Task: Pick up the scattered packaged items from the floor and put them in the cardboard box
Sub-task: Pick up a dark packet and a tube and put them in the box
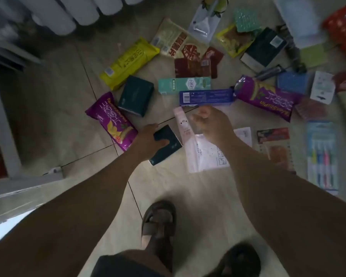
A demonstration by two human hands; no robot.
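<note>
The left hand (148, 140) grips a dark teal packet (167, 145), thumb curled across its top; the right hand (210, 122), at its 2 o'clock, has fingers loosely curled just above a pink tube (183, 124), grasping nothing clearly. Other packets lie scattered from 10 to 3 o'clock on the tiled floor (188, 188); a blue box (206, 97) sits at the right hand's 12 o'clock.

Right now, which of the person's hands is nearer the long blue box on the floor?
Right. The right hand hovers just below the blue box; the left hand sits farther down-left, gripping a dark teal packet.

Both arms outstretched downward; left grip (148, 139) clasping, right grip (210, 122) loosely curled.
</note>
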